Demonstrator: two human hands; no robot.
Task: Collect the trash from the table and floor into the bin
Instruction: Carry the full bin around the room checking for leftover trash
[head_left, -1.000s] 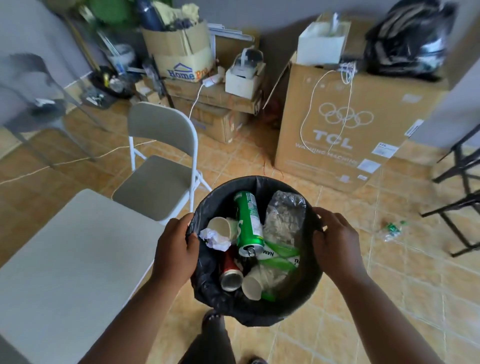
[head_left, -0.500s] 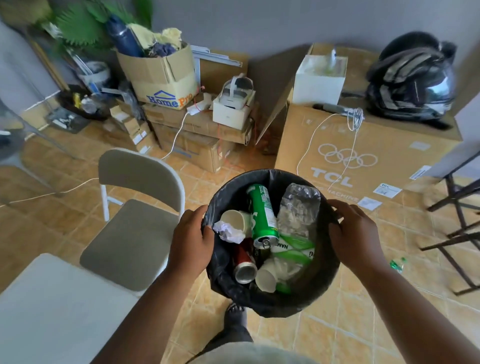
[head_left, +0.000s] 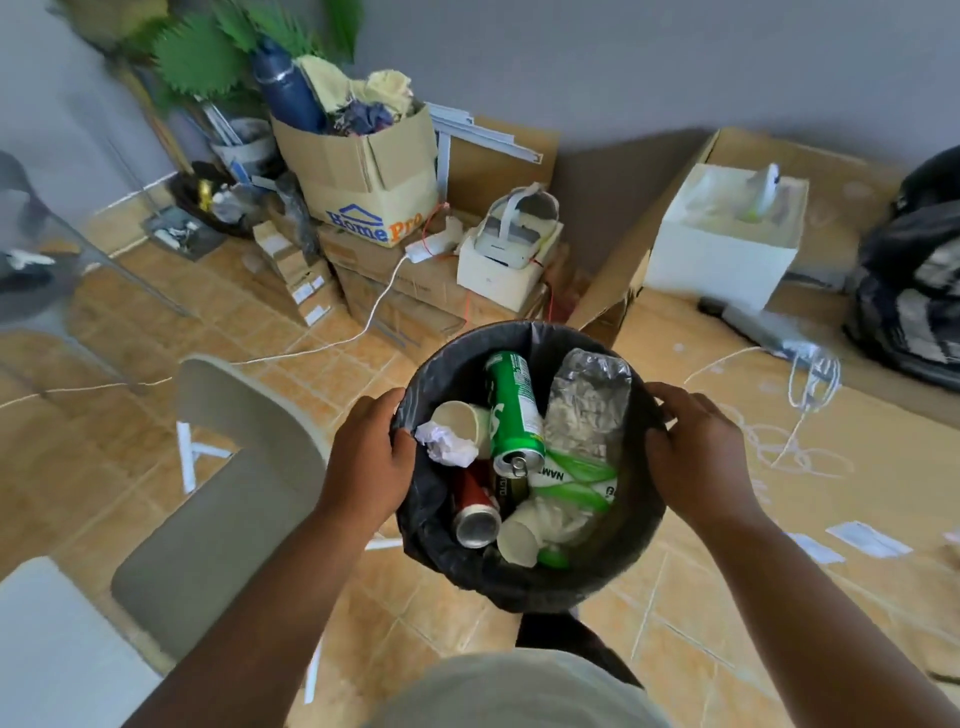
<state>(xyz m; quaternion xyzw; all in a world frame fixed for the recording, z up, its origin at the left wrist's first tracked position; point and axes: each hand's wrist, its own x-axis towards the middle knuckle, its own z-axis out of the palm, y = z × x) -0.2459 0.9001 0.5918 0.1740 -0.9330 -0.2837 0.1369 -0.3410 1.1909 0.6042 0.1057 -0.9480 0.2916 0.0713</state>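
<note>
I hold a round bin (head_left: 519, 582) lined with a black bag up off the floor in front of my chest. My left hand (head_left: 366, 457) grips its left rim and my right hand (head_left: 696, 457) grips its right rim. Inside lie a green can (head_left: 511, 410), a red can (head_left: 472, 506), two paper cups (head_left: 462, 421), a crumpled white paper (head_left: 447, 441), a clear crushed plastic bottle (head_left: 587, 410) and green-and-white wrappers (head_left: 576, 475).
A grey folding chair (head_left: 228, 499) stands at my left, and a white table corner (head_left: 57, 649) shows at lower left. Stacked cardboard boxes (head_left: 374, 208) line the far wall. A large TCL box (head_left: 831, 441) with a white box and a helmet (head_left: 914, 296) stands at right. White cables cross the tiled floor.
The bin has risen with both hands on its rim, and my view has tipped up toward the wall. The small bottle on the floor at right has left the frame.
</note>
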